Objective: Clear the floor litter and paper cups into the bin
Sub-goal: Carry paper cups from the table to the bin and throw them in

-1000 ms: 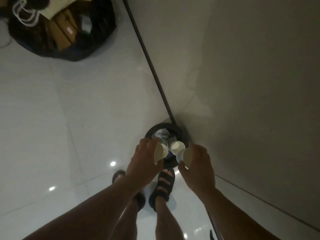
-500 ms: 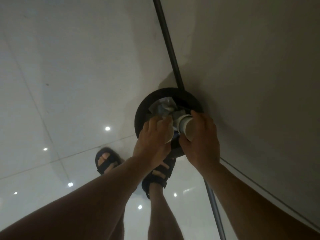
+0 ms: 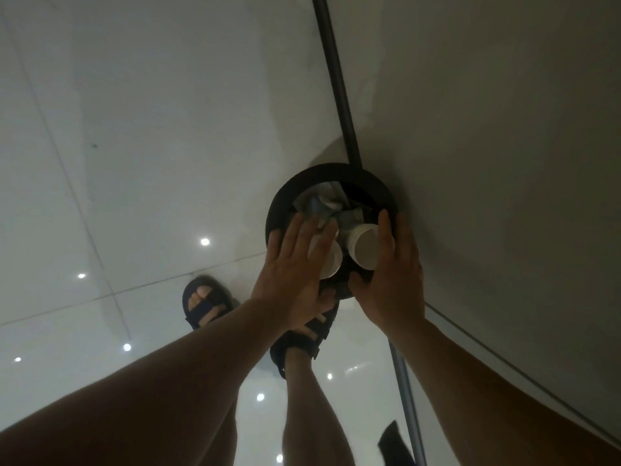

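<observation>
Bin: black round bin (image 3: pixel 285 196) on the tiled floor (image 3: pixel 134 146), at the floor's edge against the wall (image 3: pixel 504 163), its far rim touching the dark strip (image 3: pixel 336 79) along the wall's foot.
Left hand (image 3: pixel 295 264): over the near left of the bin's rim, fingers straight and spread, lying across the left cup (image 3: pixel 332 267).
Right hand (image 3: pixel 393 274): just beside it, over the near right rim, fingers straight, palm against the right cup (image 3: pixel 366 247).
Cups: side by side over the bin's mouth, open ends towards us, not yet down inside.
Litter (image 3: pixel 319 205): crumpled, greyish, inside the bin at its far side.
Change: half a second ago both hands were curled round their cups; now the fingers have straightened (and we have leaned in, the bin looming larger).
Meaning: we judge the grips are loosening and the cups are about to drop, closing out this load.
Feet: sandals (image 3: pixel 205 307) just short of the bin.
Remaining: whether litter lies elsewhere, we cannot tell.
</observation>
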Demonstrator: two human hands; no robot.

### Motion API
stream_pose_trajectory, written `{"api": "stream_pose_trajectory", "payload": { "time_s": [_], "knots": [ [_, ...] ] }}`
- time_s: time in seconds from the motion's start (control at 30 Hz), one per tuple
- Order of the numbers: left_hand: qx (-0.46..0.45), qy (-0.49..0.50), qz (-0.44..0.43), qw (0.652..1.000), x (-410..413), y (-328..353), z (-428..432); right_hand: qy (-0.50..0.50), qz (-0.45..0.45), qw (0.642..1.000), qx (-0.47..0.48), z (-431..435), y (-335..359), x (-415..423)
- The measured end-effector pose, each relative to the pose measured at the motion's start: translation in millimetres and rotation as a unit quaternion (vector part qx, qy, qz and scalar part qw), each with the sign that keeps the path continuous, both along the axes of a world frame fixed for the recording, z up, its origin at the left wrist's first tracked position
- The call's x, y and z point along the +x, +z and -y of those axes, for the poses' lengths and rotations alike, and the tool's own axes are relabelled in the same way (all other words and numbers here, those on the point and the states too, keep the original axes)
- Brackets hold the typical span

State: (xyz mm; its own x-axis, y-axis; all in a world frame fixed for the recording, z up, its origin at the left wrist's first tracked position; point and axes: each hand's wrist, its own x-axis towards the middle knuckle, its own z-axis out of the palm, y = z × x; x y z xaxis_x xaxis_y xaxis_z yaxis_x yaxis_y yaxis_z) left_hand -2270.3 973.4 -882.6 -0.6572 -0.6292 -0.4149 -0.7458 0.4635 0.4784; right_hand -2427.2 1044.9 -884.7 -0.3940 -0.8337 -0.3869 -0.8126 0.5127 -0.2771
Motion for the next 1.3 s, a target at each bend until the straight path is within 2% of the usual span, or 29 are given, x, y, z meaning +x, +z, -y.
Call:
{"api": "stream_pose_trajectory", "payload": {
  "time_s": [0.13, 0.27, 0.53, 0.77, 0.9, 1.03, 1.3],
  "knots": [
    [0.028, 0.061, 0.014, 0.998, 16, 31, 16, 0.026, -0.006, 1.0, 0.008, 6, 37, 2],
    [0.004, 0.088, 0.034, 0.996, 46, 79, 34, 0.071, -0.005, 0.997, 0.012, 23, 86, 17],
    [-0.023, 0.178, 0.072, 0.981, 132, 218, 41, 0.134, 0.008, 0.99, 0.029, 61, 217, 70],
    [-0.04, 0.286, 0.093, 0.953, 192, 335, 10, 0.257, 0.002, 0.966, 0.039, 71, 331, 134],
    [-0.052, 0.362, 0.107, 0.925, 217, 387, -33, 0.33, 0.019, 0.943, 0.046, 66, 380, 163],
    [-0.056, 0.459, 0.121, 0.878, 232, 429, -95, 0.416, 0.024, 0.909, 0.027, 50, 422, 189],
    [-0.064, 0.614, 0.139, 0.774, 255, 480, -221, 0.582, 0.016, 0.813, 0.013, -1, 481, 263]
  ]
}}
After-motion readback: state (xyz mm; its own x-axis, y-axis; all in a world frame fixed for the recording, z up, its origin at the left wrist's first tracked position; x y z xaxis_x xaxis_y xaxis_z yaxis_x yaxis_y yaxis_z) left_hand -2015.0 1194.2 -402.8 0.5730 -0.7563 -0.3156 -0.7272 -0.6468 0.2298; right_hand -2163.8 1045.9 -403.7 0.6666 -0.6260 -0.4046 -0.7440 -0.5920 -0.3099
